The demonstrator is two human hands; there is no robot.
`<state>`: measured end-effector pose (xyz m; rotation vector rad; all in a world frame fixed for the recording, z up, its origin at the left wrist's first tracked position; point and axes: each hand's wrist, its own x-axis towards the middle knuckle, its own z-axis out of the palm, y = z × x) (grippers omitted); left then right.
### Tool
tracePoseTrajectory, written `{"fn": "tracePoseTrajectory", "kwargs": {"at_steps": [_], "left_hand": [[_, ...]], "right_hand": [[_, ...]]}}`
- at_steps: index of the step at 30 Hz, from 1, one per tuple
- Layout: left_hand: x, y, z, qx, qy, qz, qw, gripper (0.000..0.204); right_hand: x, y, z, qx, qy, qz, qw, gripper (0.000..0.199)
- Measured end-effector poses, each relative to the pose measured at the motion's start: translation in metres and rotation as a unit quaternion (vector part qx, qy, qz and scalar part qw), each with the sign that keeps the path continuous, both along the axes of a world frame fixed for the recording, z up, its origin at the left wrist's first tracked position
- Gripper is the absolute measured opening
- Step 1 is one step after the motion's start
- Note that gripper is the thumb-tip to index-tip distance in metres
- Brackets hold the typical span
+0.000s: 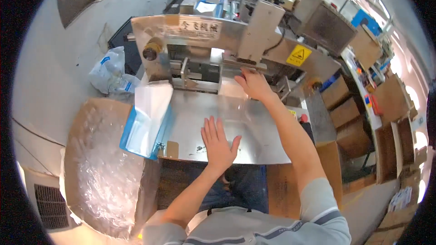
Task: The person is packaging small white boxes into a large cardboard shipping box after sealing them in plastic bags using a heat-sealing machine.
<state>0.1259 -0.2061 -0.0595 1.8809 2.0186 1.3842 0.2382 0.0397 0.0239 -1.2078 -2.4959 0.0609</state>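
Observation:
My left hand (217, 145) lies with fingers stretched out over the front of a shiny metal worktop (190, 113), holding nothing. My right hand (255, 85) reaches forward to the opening of a metal machine (236, 40), thumb and fingers apart, just below its upright housing (261, 31). Beside its thumb is a bright, shiny flat surface (231, 89); whether it is bare metal or clear film I cannot tell. Left of the worktop's middle, a stack of clear plastic bags (152, 108) rests in a blue tray (127, 133).
A large carton (86, 113) full of crumpled clear plastic stands at the left, with a white plastic bag (109, 70) behind it. A red knob (303, 118) sits at the worktop's right. Cardboard boxes (347, 113) fill the shelving farther right. Another carton (286, 183) stands below my right arm.

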Motion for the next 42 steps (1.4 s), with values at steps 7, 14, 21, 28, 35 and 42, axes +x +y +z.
{"fn": "tracePoseTrajectory", "kwargs": {"at_steps": [7,14,21,28,35,42], "left_hand": [[-0.001,0.004,0.0,0.01,-0.033,-0.001,0.999,0.084],[-0.001,0.003,-0.001,-0.006,-0.017,-0.028,0.999,0.083],[-0.004,0.004,-0.001,-0.014,-0.029,-0.043,0.999,0.081],[-0.021,0.059,0.027,-0.043,-0.25,-0.034,0.967,0.069],[-0.033,0.097,0.024,-0.133,-0.317,-0.125,0.93,0.059],[-0.039,0.065,0.011,-0.133,-0.467,-0.211,0.848,0.051]], "right_hand": [[0.016,-0.01,0.001,-0.082,0.074,0.029,0.993,0.065],[0.073,-0.092,-0.039,-0.167,0.3,-0.028,0.939,0.062],[0.087,-0.134,-0.049,-0.264,0.328,-0.079,0.904,0.06],[0.076,-0.119,-0.063,-0.259,0.334,-0.086,0.902,0.07],[0.054,-0.101,-0.059,-0.329,0.332,-0.048,0.883,0.077],[0.059,-0.159,-0.017,-0.06,0.4,0.032,0.914,0.075]]}}
